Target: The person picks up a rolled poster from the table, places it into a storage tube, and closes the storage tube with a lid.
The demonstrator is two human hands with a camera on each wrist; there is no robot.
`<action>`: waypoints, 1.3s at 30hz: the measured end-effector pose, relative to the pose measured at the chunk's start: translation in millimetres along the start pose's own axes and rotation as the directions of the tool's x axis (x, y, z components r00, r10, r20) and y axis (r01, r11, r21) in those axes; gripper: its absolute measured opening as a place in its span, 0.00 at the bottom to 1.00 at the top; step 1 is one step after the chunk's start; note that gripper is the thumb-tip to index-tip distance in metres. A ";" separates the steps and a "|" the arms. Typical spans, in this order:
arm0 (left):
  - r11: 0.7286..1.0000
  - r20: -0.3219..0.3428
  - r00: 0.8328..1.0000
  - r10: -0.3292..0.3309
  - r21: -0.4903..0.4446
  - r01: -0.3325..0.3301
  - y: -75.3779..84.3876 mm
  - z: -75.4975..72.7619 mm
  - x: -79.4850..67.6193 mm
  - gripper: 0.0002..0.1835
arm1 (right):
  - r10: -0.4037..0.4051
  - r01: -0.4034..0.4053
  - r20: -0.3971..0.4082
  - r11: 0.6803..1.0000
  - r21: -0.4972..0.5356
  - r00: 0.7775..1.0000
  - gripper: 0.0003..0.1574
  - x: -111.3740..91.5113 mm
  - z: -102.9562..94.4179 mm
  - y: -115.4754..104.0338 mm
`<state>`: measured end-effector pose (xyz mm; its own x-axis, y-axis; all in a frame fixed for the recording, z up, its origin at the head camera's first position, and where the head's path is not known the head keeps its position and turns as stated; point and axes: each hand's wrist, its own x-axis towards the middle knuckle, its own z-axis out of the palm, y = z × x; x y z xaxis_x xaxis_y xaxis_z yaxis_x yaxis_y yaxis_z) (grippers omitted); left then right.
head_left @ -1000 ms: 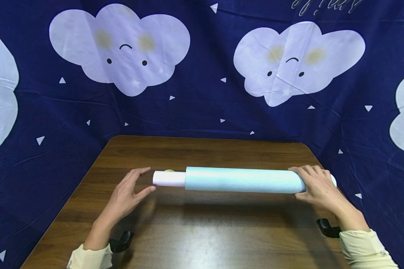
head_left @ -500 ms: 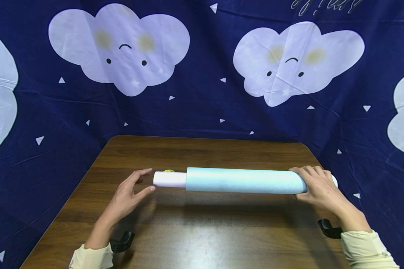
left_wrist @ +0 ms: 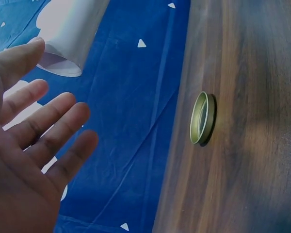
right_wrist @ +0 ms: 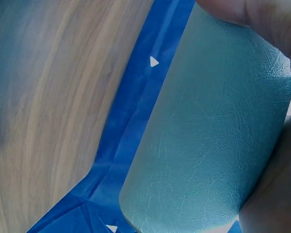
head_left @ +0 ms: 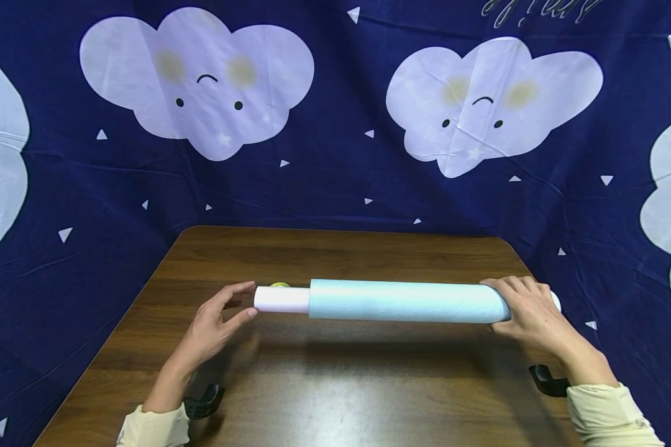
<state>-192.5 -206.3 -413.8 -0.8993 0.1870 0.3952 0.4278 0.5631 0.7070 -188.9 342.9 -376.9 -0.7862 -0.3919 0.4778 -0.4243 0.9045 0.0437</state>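
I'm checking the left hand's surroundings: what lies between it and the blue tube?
In the head view, the bare end of the white roll, with a gold ring showing behind.

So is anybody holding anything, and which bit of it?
Yes: the right hand grips the light blue roll near its right end. The left hand isn't gripping the white tube.

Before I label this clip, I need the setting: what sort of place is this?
Probably an improvised indoor recording corner: a cloud-printed navy cloth hangs around a wood-grain table, and black wrist-worn devices are in view.
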 end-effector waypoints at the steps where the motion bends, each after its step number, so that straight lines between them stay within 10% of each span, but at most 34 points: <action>1: 1.000 0.004 1.000 -0.002 -0.009 0.002 -0.3 0.1 0.0 0.26 | -0.001 0.001 0.000 1.000 0.001 1.000 0.50 -0.1 0.0 0.0; 39: 0.999 0.027 1.000 0.003 -0.035 -0.002 1.4 6.0 -2.4 0.22 | -0.006 0.006 -0.003 1.000 -0.014 1.000 0.50 -0.9 2.5 -0.8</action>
<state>-190.3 -201.1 -417.3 -0.9000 0.2107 0.3816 0.4329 0.5340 0.7262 -188.9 342.1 -379.6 -0.7822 -0.3972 0.4800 -0.4228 0.9043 0.0593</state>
